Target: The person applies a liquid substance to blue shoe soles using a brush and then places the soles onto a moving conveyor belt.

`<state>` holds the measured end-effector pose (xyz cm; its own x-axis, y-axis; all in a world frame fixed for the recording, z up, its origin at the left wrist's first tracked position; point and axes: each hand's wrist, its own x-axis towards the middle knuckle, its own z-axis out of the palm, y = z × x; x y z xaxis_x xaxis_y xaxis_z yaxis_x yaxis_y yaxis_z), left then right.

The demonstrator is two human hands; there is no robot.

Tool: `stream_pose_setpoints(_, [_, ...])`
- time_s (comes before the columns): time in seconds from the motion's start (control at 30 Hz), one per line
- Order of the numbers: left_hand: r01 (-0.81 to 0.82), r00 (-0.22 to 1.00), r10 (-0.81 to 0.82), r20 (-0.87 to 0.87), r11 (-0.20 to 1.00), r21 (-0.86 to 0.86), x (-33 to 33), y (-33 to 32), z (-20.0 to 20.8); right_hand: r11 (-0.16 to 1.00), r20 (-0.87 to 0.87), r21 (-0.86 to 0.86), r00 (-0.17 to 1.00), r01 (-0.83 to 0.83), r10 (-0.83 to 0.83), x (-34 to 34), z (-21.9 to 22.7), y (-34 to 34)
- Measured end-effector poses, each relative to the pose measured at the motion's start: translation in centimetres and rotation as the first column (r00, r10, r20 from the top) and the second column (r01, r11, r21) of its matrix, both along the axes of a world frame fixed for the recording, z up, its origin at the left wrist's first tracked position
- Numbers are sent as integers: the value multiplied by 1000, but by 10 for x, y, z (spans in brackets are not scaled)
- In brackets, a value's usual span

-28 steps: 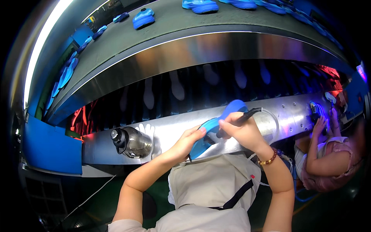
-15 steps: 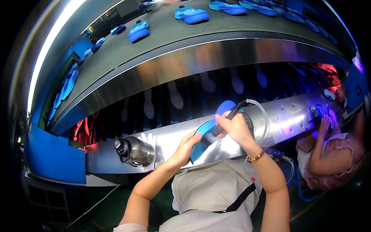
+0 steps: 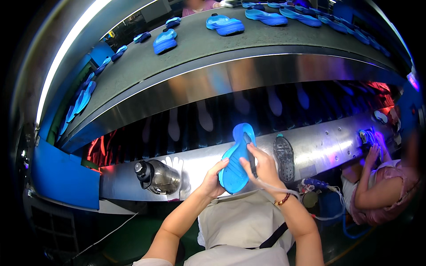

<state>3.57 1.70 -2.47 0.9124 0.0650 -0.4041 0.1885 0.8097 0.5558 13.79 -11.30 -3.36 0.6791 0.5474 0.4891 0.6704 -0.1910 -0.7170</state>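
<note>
My left hand (image 3: 214, 179) grips a bright blue shoe sole (image 3: 235, 170) by its left edge, thumb on top. The sole stands tilted over the metal ledge, its hollowed inner face toward me. In my right hand (image 3: 265, 168) is a dark-handled brush (image 3: 253, 159), with a clear tube (image 3: 270, 187) trailing from it past my wrist. The brush's far end lies against the narrower part of the sole; its tip is hard to make out. Right of my right hand, a black patterned outsole (image 3: 284, 158) lies on the ledge.
A dark clear bottle (image 3: 162, 178) and a white glove (image 3: 174, 164) sit on the metal ledge (image 3: 199, 162) at left. Beyond, blue soles (image 3: 225, 25) line a green conveyor belt (image 3: 195, 42). Dark slots hold pale sole shapes (image 3: 205, 116). A co-worker (image 3: 381, 186) sits at right.
The sole has turned to show its broad inner face. My right hand and the brush have swung lower, the tube now drapes toward me, and the black outsole has come into fuller view.
</note>
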Motion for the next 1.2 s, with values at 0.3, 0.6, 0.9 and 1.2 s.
stream_pose_setpoints(0.3, [33,996,-32,80,999,-2,-4,16,-16,992,-61,82,993,-97,103,-17,8,-11])
stream_pose_setpoints(0.6, [-72,997,78,29,980,-185,-13,34,-25,809,-622,498,520,-314,585,1,32,-40])
stream_pose_setpoints(0.9, [14,996,-4,93,994,-109,-38,55,-29,573,-698,705,555,418,454,3,15,-93])
stream_pose_setpoints(1.2, [-452,738,270,618,878,156,-88,151,111,601,-814,566,496,564,301,-2,-35,-90])
